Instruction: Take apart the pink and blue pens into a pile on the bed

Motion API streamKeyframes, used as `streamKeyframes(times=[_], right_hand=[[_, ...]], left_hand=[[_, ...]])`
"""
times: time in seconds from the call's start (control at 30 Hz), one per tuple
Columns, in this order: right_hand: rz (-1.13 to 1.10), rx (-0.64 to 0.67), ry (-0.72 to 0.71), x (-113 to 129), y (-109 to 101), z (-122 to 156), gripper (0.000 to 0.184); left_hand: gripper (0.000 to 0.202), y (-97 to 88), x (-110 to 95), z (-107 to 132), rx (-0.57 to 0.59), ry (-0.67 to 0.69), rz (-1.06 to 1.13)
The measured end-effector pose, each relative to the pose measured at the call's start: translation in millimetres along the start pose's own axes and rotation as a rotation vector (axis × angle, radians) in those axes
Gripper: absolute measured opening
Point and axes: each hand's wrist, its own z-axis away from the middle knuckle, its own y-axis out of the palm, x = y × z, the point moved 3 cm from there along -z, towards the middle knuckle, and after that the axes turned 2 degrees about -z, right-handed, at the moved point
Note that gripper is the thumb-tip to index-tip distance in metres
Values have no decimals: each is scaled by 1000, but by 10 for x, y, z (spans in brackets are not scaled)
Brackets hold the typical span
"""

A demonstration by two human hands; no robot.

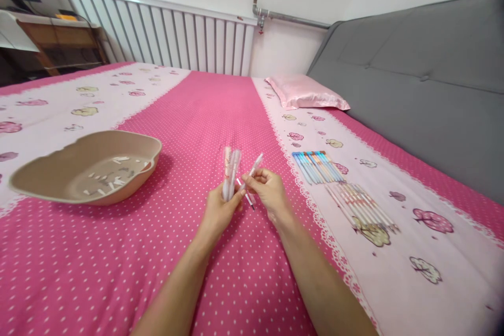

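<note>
My left hand (223, 207) is closed around a small bundle of pale pink-and-white pens (232, 170), held upright over the pink dotted bedspread. Close beside it, my right hand (270, 189) pinches a single whitish pen (255, 164) between thumb and fingers, tilted up to the right. A thin dark-tipped piece (250, 201) slants down between the two hands; which hand holds it I cannot tell. To the right lies a row of blue pens (318, 167), and nearer to me a row of pale pens with reddish marks (362, 205), side by side.
A beige plastic basin (84, 168) with small white scraps inside stands at left. At the back right lies a pink satin pillow (305, 93) against a grey padded headboard (417, 79). A white radiator (189, 39) and a pipe (295, 18) line the far wall.
</note>
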Motion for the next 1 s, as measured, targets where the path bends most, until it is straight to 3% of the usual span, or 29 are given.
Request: streamKeyframes(times=[0.17, 0.4, 0.6, 0.83, 1.0], right_hand=[[-34, 58, 41, 23, -6, 2, 33], [-68, 121, 92, 81, -28, 18, 29], [-140, 195, 136, 107, -31, 20, 25], [-178, 325, 103, 124, -46, 4, 21], [-222, 391, 93, 147, -38, 27, 22]], left_hand=[[25, 19, 11, 18, 117, -67, 246], [18, 4, 10, 40, 240, -216, 431], [3, 14, -61, 74, 294, -433, 596], [16, 36, -107, 128, 345, -650, 753], [20, 56, -97, 165, 454, -688, 826]])
